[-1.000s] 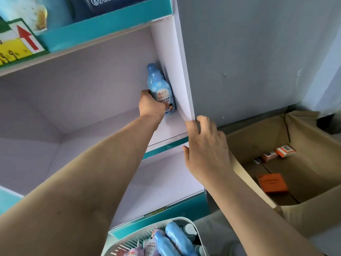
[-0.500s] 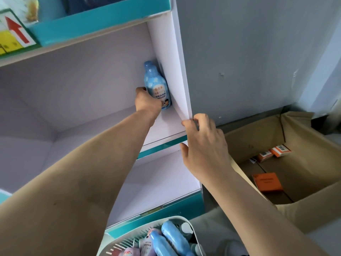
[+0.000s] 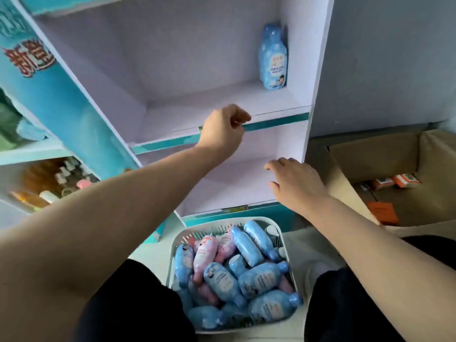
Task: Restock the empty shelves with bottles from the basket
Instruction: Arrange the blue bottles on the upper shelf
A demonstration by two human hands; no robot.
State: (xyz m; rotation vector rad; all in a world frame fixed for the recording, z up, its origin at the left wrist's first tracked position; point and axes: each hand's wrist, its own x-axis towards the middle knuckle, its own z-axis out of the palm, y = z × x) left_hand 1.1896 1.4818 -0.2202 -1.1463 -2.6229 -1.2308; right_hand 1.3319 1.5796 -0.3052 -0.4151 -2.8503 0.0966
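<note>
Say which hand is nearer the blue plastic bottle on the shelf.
Left. The left hand is by the front of the shelf holding the blue plastic bottle; the right hand is one level lower.

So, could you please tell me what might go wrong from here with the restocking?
The lone blue bottle stands upright in the upper shelf's back right corner; pushing the next one in beside it could topple it. The bottles lie heaped in the basket, so pulling one out might roll others over its rim.
</note>
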